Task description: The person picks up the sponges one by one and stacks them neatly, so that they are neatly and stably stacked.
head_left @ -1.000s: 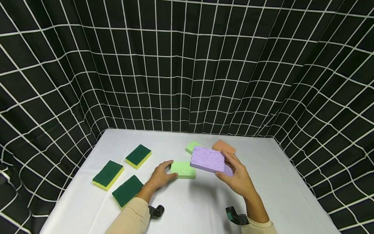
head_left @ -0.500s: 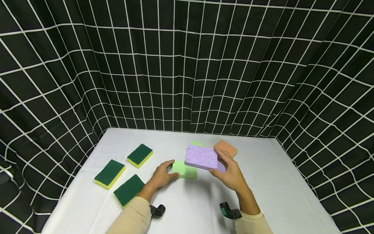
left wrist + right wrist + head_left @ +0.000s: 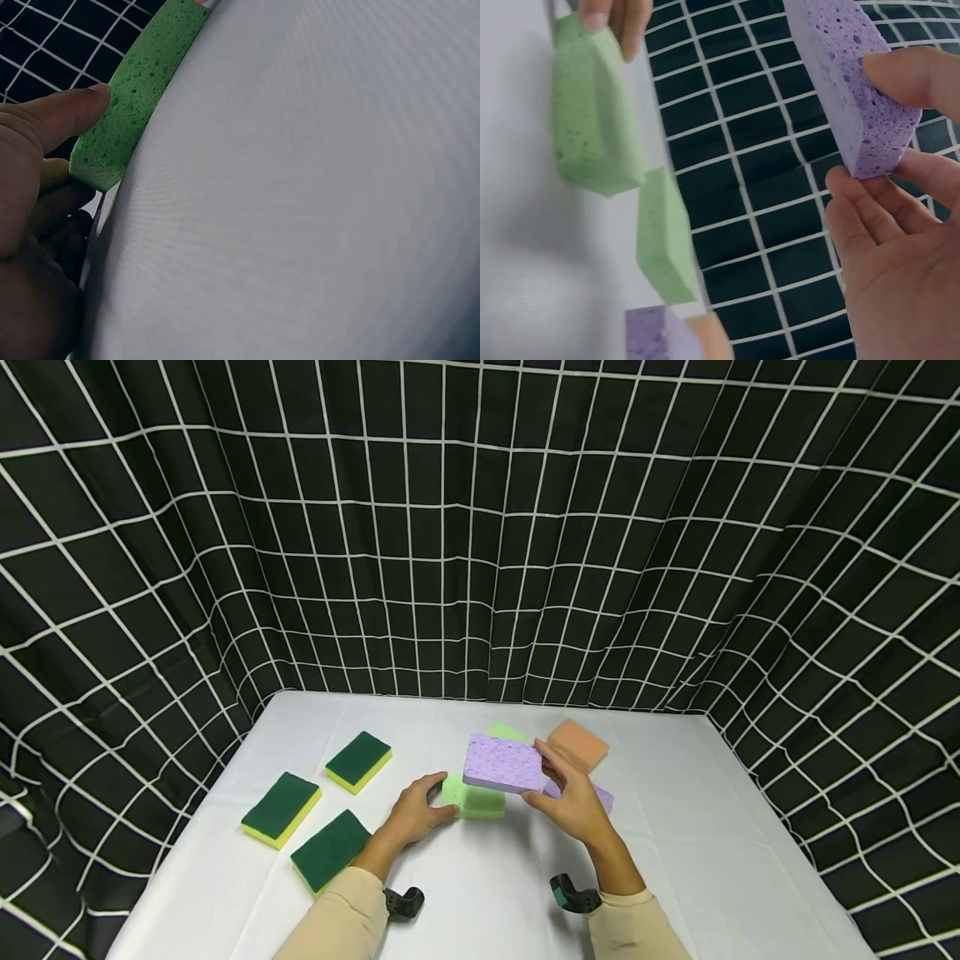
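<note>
Purple sponge (image 3: 502, 763) raised in R hand (image 3: 573, 802); L hand (image 3: 416, 808) on green sponge (image 3: 474, 797).
R hand pinches purple sponge by R end, above table (image 3: 712, 827). L hand: thumb & fingers grip green sponge's L end, on table. Head view: purple sponge blocks pt. of green sponge & 2nd green sponge (image 3: 507, 732); R hand blocks pt. of 2nd purple sponge (image 3: 603, 799). Orange sponge (image 3: 579, 745) at rear; 3 scrubbers (image 3: 281, 806), grn over yel, at L.

Both sleeves (image 3: 337, 914) are plain beige; beside their cuffs (image 3: 624, 902) sit curved black wrist devices (image 3: 576, 897), the right one bearing a green patch (image 3: 559, 895).
</note>
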The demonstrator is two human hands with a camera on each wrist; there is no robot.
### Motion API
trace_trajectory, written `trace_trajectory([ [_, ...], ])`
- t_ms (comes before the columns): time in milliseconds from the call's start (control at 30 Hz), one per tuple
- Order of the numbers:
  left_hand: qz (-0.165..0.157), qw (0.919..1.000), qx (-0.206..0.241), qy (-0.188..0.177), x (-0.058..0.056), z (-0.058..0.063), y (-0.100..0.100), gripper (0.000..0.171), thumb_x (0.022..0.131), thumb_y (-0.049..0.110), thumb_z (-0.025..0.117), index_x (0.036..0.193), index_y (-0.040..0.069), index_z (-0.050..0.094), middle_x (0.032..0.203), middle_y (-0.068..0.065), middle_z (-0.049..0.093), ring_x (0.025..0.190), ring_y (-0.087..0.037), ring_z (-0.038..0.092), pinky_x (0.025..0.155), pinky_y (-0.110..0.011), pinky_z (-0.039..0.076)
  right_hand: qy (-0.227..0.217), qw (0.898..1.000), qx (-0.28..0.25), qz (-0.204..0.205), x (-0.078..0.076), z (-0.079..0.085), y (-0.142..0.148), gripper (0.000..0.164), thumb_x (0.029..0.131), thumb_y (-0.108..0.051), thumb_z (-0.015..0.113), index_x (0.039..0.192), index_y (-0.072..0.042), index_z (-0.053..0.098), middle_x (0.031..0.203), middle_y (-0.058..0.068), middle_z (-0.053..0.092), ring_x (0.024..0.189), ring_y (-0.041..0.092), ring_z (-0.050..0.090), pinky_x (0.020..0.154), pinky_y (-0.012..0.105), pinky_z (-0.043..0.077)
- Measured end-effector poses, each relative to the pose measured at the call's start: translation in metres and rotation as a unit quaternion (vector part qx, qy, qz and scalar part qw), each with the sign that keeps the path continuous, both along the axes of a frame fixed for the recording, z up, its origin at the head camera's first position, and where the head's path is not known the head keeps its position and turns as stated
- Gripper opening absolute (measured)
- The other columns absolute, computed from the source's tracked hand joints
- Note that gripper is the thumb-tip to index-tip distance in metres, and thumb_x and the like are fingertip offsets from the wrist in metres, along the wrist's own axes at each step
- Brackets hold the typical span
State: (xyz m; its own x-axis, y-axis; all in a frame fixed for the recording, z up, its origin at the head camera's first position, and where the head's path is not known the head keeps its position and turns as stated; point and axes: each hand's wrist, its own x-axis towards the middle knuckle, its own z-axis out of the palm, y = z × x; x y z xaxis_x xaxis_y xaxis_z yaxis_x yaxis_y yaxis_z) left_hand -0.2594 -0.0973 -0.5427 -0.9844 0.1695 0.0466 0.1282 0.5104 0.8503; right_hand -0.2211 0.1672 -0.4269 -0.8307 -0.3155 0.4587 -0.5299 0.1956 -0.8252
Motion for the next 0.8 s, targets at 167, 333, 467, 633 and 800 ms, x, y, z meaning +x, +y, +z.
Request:
trace_trajectory([
  [167, -0.005, 1.0, 0.003, 0.003, 0.0, -0.001, -0.001, 0.071, 0.081, 0.028, 0.08, 0.141, 0.006, 0.048, 0.144, -0.017, 0.044, 0.135, -0.038, 0.034, 0.108, -0.052, 0.027, -0.007, 1.0, 0.0, 0.002, -0.007, -0.011, -0.003, 0.074, 0.072, 0.02, 0.071, 0.136, 0.022, 0.034, 0.134, 0.036, 0.041, 0.12, 0.047, 0.046, 0.1, 0.05, 0.036],
  [333, -0.008, 0.9999, -0.003, 0.013, -0.001, -0.002, -0.002, 0.071, 0.081, 0.027, 0.08, 0.141, 0.005, 0.048, 0.143, -0.018, 0.044, 0.134, -0.038, 0.034, 0.107, -0.052, 0.028, -0.006, 1.0, -0.01, 0.011, -0.019, -0.03, -0.005, 0.075, 0.072, 0.022, 0.071, 0.137, 0.02, 0.035, 0.133, 0.033, 0.043, 0.121, 0.047, 0.046, 0.101, 0.048, 0.036],
  [467, -0.01, 0.9998, -0.002, 0.017, -0.001, -0.002, -0.002, 0.072, 0.08, 0.027, 0.08, 0.14, 0.004, 0.048, 0.143, -0.018, 0.044, 0.133, -0.039, 0.035, 0.107, -0.053, 0.028, -0.022, 1.0, -0.006, 0.009, -0.032, -0.05, -0.007, 0.077, 0.072, 0.021, 0.071, 0.14, 0.015, 0.036, 0.135, 0.029, 0.044, 0.124, 0.042, 0.046, 0.103, 0.042, 0.036],
  [633, -0.01, 0.9998, 0.003, 0.014, -0.001, -0.003, -0.002, 0.073, 0.079, 0.025, 0.081, 0.14, 0.003, 0.049, 0.143, -0.019, 0.045, 0.133, -0.04, 0.035, 0.107, -0.053, 0.027, -0.054, 0.998, 0.009, 0.007, -0.036, -0.058, -0.012, 0.078, 0.071, 0.021, 0.072, 0.14, 0.014, 0.036, 0.137, 0.029, 0.043, 0.126, 0.042, 0.043, 0.104, 0.042, 0.034],
  [800, -0.005, 0.9999, 0.001, 0.009, 0.0, -0.002, -0.001, 0.073, 0.077, 0.023, 0.082, 0.139, 0.003, 0.049, 0.142, -0.019, 0.045, 0.133, -0.04, 0.035, 0.107, -0.053, 0.027, -0.083, 0.996, 0.012, 0.019, -0.03, -0.046, -0.019, 0.075, 0.072, 0.02, 0.069, 0.139, 0.016, 0.036, 0.136, 0.032, 0.042, 0.126, 0.044, 0.042, 0.105, 0.048, 0.033],
])
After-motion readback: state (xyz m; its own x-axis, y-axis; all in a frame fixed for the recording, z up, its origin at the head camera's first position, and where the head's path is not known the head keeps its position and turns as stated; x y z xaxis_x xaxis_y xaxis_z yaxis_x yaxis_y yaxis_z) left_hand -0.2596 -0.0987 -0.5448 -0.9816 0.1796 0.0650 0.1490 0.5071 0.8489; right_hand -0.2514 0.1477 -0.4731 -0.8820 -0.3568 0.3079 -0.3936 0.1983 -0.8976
